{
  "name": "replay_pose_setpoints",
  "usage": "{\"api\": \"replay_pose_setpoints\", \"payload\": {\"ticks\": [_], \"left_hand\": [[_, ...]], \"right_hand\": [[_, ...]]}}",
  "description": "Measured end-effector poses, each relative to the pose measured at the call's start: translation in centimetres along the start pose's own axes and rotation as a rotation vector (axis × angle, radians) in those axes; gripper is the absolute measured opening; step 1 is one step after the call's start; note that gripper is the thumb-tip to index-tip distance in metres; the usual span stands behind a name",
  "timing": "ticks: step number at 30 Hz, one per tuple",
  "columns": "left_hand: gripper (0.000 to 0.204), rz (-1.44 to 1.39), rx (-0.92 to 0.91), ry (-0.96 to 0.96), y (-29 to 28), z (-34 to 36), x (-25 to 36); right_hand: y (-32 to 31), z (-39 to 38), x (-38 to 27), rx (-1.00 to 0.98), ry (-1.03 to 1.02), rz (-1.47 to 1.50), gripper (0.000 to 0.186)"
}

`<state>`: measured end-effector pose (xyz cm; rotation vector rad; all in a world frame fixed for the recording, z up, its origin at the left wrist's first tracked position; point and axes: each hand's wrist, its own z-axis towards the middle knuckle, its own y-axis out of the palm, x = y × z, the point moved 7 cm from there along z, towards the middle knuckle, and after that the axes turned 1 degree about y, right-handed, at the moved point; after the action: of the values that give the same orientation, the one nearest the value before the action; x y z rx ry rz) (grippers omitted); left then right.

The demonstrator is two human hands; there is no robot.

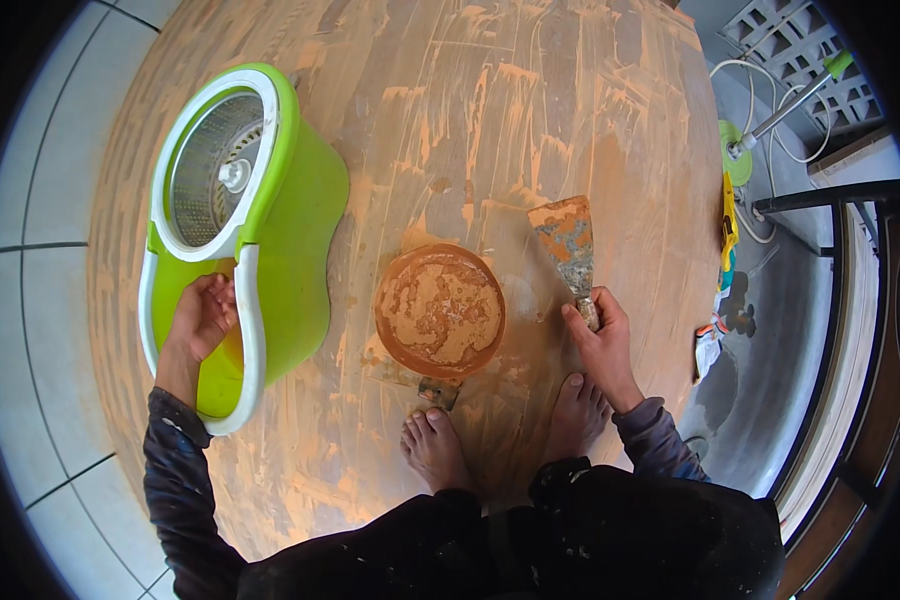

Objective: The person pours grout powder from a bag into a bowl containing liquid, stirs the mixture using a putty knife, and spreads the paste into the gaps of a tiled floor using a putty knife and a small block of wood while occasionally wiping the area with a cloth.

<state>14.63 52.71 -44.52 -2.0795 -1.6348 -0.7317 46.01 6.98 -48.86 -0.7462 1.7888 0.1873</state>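
Observation:
My right hand [610, 345] grips the handle of a putty knife [570, 245]; its wide blade, smeared with orange and grey filler, points away from me just above the floor. Over the open front part of a green spin-mop bucket [305, 250], my left hand [206, 312] is held with its fingers curled together; whatever they hold, if anything, is hidden. Between my hands sits a round terracotta-coloured dish [388, 345] of wet orange filler with a patchy surface. A second small, dirty blade [438, 393] lies partly against the dish's near side, by my left foot.
The wooden floor [390, 130] is streaked with orange filler. Pale tiles [55, 330] border it at left. Along the right edge lie a yellow packet [729, 225], a spin mop [785, 112], a white cable [760, 70] and a black metal frame [810, 197]. My bare feet stand near the dish.

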Motion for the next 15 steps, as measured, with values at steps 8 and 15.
{"api": "replay_pose_setpoints", "payload": {"ticks": [8, 15], "left_hand": [[0.024, -0.240, -0.393, 0.029, 0.8, -4.1, 3.7], [0.032, 0.042, -0.588, 0.098, 10.7, -14.7, 2.2]], "right_hand": [[0.1, 0.0, -0.3, -0.012, -0.044, -0.030, 0.014], [-0.6, -0.3, 0.0, -0.018, -0.026, -0.047, 0.014]]}}
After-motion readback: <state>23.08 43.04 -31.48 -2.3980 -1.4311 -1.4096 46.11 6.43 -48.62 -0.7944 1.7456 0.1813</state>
